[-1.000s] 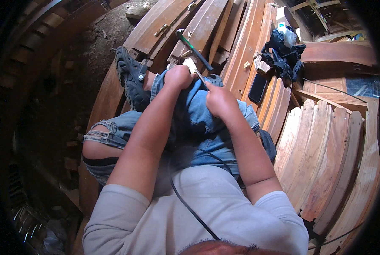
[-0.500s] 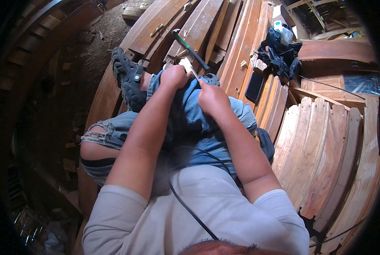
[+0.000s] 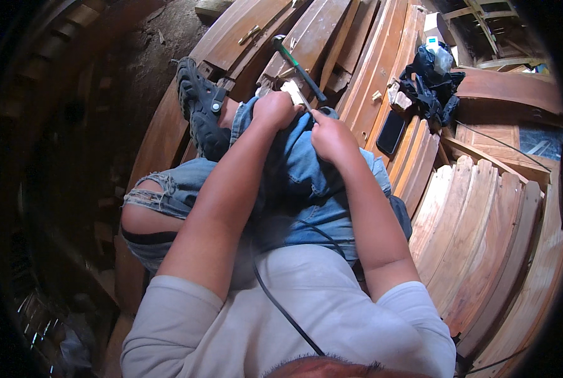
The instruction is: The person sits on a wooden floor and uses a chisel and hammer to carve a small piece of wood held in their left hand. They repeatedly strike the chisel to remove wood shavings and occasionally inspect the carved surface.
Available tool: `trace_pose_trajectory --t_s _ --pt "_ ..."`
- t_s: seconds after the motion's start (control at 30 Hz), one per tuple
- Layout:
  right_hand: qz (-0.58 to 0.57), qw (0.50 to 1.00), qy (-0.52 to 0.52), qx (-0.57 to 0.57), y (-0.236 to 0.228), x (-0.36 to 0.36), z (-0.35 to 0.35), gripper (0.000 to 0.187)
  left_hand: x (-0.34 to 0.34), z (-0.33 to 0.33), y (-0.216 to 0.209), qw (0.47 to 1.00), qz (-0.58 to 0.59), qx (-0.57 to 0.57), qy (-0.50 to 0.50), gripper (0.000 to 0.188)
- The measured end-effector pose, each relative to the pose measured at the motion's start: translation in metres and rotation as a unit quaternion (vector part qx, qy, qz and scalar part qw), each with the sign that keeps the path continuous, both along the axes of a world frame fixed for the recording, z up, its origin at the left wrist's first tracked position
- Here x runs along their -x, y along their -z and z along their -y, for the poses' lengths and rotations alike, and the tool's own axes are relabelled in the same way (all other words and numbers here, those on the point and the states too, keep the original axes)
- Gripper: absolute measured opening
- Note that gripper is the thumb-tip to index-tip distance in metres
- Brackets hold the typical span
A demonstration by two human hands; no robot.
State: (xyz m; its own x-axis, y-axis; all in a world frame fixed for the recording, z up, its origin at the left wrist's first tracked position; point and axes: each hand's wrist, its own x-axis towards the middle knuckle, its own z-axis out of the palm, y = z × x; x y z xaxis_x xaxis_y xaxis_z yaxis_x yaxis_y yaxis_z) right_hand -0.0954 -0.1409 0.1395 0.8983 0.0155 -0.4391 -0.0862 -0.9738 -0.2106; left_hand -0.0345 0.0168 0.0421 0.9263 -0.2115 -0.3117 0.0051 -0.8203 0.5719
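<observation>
Beyond my bent, jeans-clad knee, my left hand (image 3: 275, 111) is closed round a small pale piece of wood (image 3: 292, 92), whose whitish end sticks out past the fingers. Close beside it, my right hand (image 3: 334, 137) grips a slim metal-bladed tool (image 3: 305, 102), its forefinger stretched along it. The blade leans toward the pale wood and appears to touch it. My right fingers hide the tool's handle, so its exact kind does not show. Just past both hands, a hammer (image 3: 299, 69) with a green and black handle lies on brown boards.
Curved brown boards (image 3: 316, 38) spread out ahead, with wood scraps (image 3: 250, 34) on them. At the right are a black phone (image 3: 391, 132), a black plastic bag (image 3: 429, 85) and a stack of pale planks (image 3: 458, 214). A dark cable (image 3: 281, 312) crosses my shirt.
The whole view has shifted slightly, so the boards and hands appear lower and farther right. Both hands keep their holds, with the blade still against or close to the pale wood.
</observation>
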Motion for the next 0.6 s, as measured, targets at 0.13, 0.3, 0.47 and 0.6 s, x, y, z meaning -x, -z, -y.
trace_pose_trajectory --t_s 0.13,0.3,0.47,0.6 --pt "-0.014 0.999 -0.014 0.029 -0.023 0.018 -0.001 0.051 0.0 0.0 -0.003 1.0 -0.005 -0.008 -0.011 0.053" --pt "-0.005 0.999 -0.02 0.046 -0.02 0.024 0.0 0.052 0.0 0.002 -0.004 1.0 -0.003 -0.016 -0.008 0.053" --pt "0.01 0.998 -0.03 0.05 -0.019 0.021 -0.007 0.052 -0.001 0.001 0.001 1.0 -0.003 -0.015 0.0 0.051" --pt "0.012 0.998 -0.04 0.051 -0.009 0.015 -0.011 0.05 -0.002 0.0 0.002 1.0 0.007 -0.027 0.012 0.052"
